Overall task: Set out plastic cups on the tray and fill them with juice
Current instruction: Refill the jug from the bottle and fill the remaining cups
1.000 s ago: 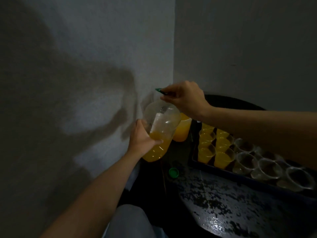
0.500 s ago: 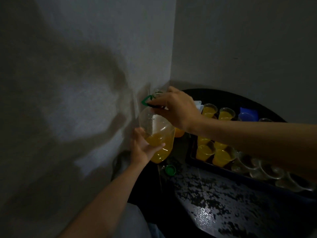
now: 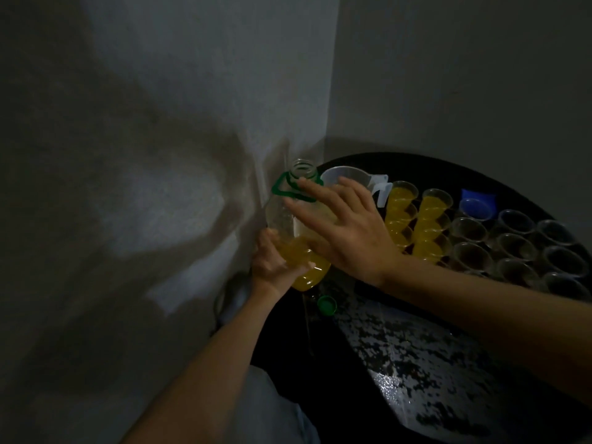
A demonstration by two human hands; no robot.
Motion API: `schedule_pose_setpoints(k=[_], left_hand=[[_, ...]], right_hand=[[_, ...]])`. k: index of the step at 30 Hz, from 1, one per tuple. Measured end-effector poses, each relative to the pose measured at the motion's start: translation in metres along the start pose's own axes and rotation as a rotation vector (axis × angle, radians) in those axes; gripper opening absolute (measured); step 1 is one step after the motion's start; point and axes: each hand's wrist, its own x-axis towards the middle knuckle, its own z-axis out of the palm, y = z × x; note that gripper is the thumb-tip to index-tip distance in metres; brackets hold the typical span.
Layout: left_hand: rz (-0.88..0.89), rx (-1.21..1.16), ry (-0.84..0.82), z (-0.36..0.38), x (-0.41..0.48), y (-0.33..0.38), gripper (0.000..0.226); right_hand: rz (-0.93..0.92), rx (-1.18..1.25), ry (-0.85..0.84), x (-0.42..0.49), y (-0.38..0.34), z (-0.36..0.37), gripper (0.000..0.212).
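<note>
A clear juice bottle (image 3: 288, 225), uncapped and with orange juice in its lower part, stands upright by the wall corner. A green handle ring (image 3: 282, 187) hangs at its neck. My left hand (image 3: 272, 261) grips the bottle's base. My right hand (image 3: 339, 225) has straight, spread fingers lying against the bottle's upper side. On the dark tray (image 3: 384, 293) stand several cups filled with juice (image 3: 426, 219) and several empty clear cups (image 3: 512, 251). A clear measuring jug (image 3: 355, 177) stands behind my right hand.
A green bottle cap (image 3: 326, 305) lies on the dark speckled table (image 3: 416, 363) below the bottle. A blue cup (image 3: 477, 203) sits at the tray's far side. Grey walls meet in a corner just behind the bottle.
The bottle has come from tilted to upright and lower. My right hand let go of the green handle ring and now lies flat with spread fingers on the bottle.
</note>
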Motion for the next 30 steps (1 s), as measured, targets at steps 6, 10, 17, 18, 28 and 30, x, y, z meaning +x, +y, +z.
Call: schedule_pose_setpoints(k=[6, 10, 17, 18, 28, 30], left_hand=[[-0.015, -0.05, 0.011, 0.006, 0.002, 0.001, 0.122], [0.033, -0.114, 0.097, 0.008, 0.004, -0.014, 0.1], [0.078, -0.156, 0.061, 0.006, 0.002, -0.014, 0.099], [0.081, -0.161, 0.065, 0.006, 0.003, -0.015, 0.099], [0.136, -0.113, 0.035, 0.005, 0.0, -0.018, 0.137], [0.153, -0.083, 0.049, 0.007, -0.005, -0.017, 0.149]], right_hand=[[0.22, 0.092, -0.087, -0.079, -0.03, 0.031, 0.093], [0.54, 0.116, -0.379, -0.123, -0.054, 0.063, 0.085], [0.711, 0.086, -0.591, -0.154, -0.067, 0.096, 0.08], [0.716, 0.084, -0.575, -0.154, -0.067, 0.099, 0.076], [1.088, 0.38, -0.34, -0.126, -0.052, 0.079, 0.044], [1.223, 0.522, -0.156, -0.107, -0.045, 0.064, 0.04]])
